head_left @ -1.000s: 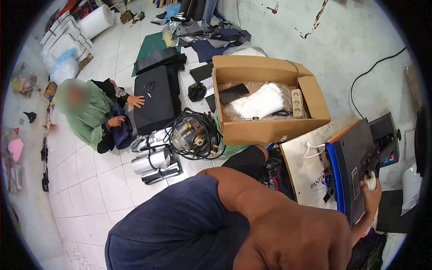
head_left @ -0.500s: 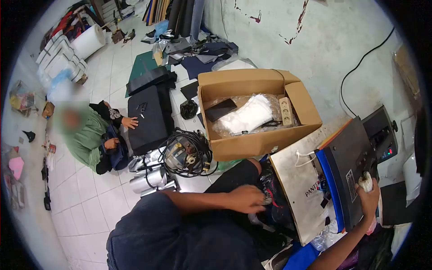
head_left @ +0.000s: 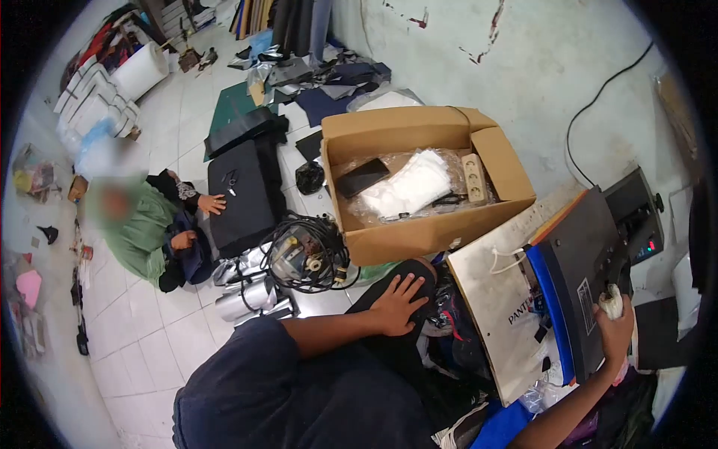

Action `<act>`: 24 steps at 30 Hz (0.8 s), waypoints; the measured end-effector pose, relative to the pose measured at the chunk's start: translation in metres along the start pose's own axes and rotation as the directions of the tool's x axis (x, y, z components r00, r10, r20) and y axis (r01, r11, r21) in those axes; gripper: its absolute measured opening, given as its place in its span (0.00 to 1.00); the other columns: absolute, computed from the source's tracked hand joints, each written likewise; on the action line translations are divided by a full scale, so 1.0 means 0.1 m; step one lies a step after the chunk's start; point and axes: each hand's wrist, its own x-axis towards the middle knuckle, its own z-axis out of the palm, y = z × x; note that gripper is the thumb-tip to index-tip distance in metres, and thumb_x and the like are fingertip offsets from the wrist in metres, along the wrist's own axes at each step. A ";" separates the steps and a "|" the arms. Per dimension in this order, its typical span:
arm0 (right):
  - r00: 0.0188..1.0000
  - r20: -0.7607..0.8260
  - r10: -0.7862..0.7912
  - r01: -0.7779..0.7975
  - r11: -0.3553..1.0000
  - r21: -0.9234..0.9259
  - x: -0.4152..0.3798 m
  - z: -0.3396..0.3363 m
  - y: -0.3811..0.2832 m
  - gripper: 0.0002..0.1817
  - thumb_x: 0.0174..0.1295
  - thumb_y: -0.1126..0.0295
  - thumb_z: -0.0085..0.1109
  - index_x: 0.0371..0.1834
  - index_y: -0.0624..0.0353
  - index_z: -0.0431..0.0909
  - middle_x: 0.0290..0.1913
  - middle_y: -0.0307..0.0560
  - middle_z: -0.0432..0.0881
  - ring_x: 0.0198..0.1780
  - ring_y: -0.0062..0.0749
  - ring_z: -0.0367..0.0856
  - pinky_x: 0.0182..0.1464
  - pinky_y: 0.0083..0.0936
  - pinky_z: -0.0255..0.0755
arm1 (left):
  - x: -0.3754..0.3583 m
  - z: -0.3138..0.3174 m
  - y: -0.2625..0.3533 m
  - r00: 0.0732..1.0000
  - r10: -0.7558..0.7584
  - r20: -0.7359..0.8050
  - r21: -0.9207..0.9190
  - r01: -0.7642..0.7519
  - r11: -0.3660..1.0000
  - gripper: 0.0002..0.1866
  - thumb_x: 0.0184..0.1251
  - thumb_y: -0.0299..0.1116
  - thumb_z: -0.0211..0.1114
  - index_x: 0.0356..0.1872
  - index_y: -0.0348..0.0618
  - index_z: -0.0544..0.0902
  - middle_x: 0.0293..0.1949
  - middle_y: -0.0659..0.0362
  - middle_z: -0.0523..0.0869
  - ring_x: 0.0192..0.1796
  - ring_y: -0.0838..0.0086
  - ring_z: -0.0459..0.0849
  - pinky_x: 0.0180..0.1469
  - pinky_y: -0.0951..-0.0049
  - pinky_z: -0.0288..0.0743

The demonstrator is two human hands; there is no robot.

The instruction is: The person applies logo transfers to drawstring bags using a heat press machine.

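Note:
My left hand (head_left: 402,305) lies with its fingers spread on my dark-clad knee (head_left: 385,284), holding nothing. On the right, my right hand (head_left: 616,328) is closed around a whitish wrapped handle (head_left: 612,302) at the edge of a dark, flat-topped machine (head_left: 580,262). A blue edge (head_left: 550,314) runs along the machine's near side. Beside it leans a pale board (head_left: 497,314) with black lettering, between my two hands. A control box (head_left: 636,217) with small lit red and green figures stands behind the machine.
An open cardboard box (head_left: 426,243) holds a phone (head_left: 363,178), white sheets (head_left: 411,187) and a power strip (head_left: 473,178). Coiled black cable (head_left: 329,262) lies left of it. A person in green (head_left: 142,228) sits by a black block (head_left: 243,198) with scissors (head_left: 231,182) on it.
My left hand has moved up from the dark bundle beside my leg onto my knee, its fingers now spread. My right hand stays on the wrapped handle.

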 end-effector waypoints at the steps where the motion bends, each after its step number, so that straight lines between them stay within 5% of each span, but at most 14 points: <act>1: 0.997 0.067 0.035 -0.037 0.999 0.021 0.00 -0.04 -0.10 0.25 0.48 0.59 0.71 0.46 0.64 0.77 0.37 0.51 0.80 0.39 0.39 0.78 0.47 0.32 0.71 | 0.01 0.01 0.00 1.000 0.021 -0.001 -0.001 -0.021 1.000 0.38 0.60 0.49 0.64 0.72 0.50 0.68 0.77 0.42 0.51 0.79 0.44 0.44 0.77 0.42 0.37; 4: 0.996 -0.076 -0.035 0.033 0.999 -0.024 -0.04 0.03 -0.05 0.29 0.46 0.57 0.73 0.49 0.63 0.78 0.41 0.53 0.82 0.43 0.41 0.80 0.49 0.34 0.72 | 0.00 0.02 -0.03 0.997 0.012 -0.074 -0.046 -0.016 0.999 0.37 0.57 0.51 0.67 0.68 0.52 0.72 0.76 0.41 0.53 0.78 0.42 0.48 0.76 0.41 0.41; 5: 0.991 0.061 0.123 -0.116 0.987 -0.113 0.00 -0.06 -0.26 0.31 0.43 0.55 0.74 0.48 0.64 0.79 0.41 0.53 0.83 0.42 0.40 0.80 0.48 0.34 0.72 | 0.02 0.02 -0.04 0.998 0.024 -0.066 -0.051 -0.028 0.998 0.36 0.55 0.51 0.68 0.67 0.53 0.74 0.76 0.41 0.54 0.78 0.42 0.48 0.76 0.41 0.42; 6: 0.998 -0.062 0.028 -0.035 0.994 -0.108 -0.05 -0.06 -0.34 0.27 0.40 0.52 0.74 0.38 0.59 0.79 0.36 0.55 0.83 0.38 0.45 0.82 0.43 0.39 0.72 | 0.01 0.01 -0.04 0.997 0.033 -0.076 -0.041 -0.037 0.998 0.36 0.55 0.53 0.68 0.66 0.53 0.75 0.76 0.41 0.54 0.78 0.43 0.48 0.76 0.42 0.41; 10: 0.994 0.007 0.106 -0.104 0.988 -0.117 -0.02 -0.11 -0.25 0.30 0.38 0.43 0.73 0.35 0.56 0.80 0.33 0.58 0.84 0.38 0.52 0.84 0.41 0.43 0.74 | 0.07 0.03 0.01 0.996 0.079 -0.042 0.003 -0.079 0.997 0.36 0.57 0.53 0.67 0.67 0.53 0.74 0.77 0.42 0.53 0.79 0.44 0.47 0.76 0.43 0.40; 12: 0.985 -0.031 0.172 -0.175 0.970 -0.169 -0.05 -0.12 -0.23 0.29 0.38 0.47 0.74 0.35 0.58 0.80 0.32 0.53 0.83 0.36 0.47 0.82 0.40 0.38 0.72 | 0.07 0.00 0.05 0.997 0.019 -0.077 -0.033 -0.022 0.999 0.35 0.55 0.51 0.68 0.66 0.52 0.76 0.77 0.43 0.53 0.78 0.45 0.48 0.76 0.42 0.40; 14: 0.990 -0.001 0.144 -0.143 0.981 -0.135 -0.04 -0.14 -0.30 0.30 0.38 0.42 0.72 0.34 0.57 0.80 0.35 0.57 0.85 0.41 0.56 0.84 0.44 0.44 0.74 | 0.07 0.00 0.05 0.998 0.025 -0.056 -0.022 -0.026 0.999 0.34 0.55 0.50 0.68 0.65 0.52 0.76 0.76 0.43 0.54 0.78 0.44 0.49 0.76 0.42 0.41; 24: 0.986 -0.001 0.168 -0.166 0.973 -0.158 -0.08 -0.19 -0.30 0.30 0.39 0.42 0.70 0.37 0.55 0.81 0.37 0.57 0.86 0.43 0.55 0.84 0.46 0.43 0.76 | 0.08 0.01 0.09 0.998 0.040 -0.057 -0.016 -0.041 0.999 0.34 0.54 0.48 0.69 0.64 0.51 0.76 0.76 0.42 0.55 0.78 0.43 0.49 0.76 0.42 0.41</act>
